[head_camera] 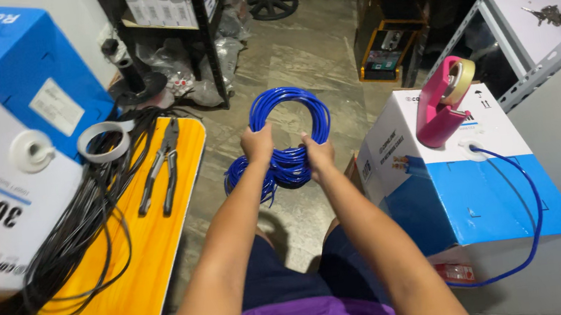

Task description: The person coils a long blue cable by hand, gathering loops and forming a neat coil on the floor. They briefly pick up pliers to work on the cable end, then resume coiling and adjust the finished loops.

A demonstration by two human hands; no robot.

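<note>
Fingers of both hands are wrapped round the lower part of a blue cable coil, which is held upright out in front of the person, over the concrete floor. Left hand grips the coil's left side and right hand its right side, each closed tight on the bundled strands, with the open ring standing above the knuckles. More loops of the same blue cable hang loose below the hands.

To the right stands a blue and white box; a blue cable strand leaves a hole in its top and droops down its side. A pink tape dispenser sits on top of the box.

To the left is an orange table bearing a bundle of black cable, pliers, a tape roll and a second box. A metal shelf stands behind it.
</note>
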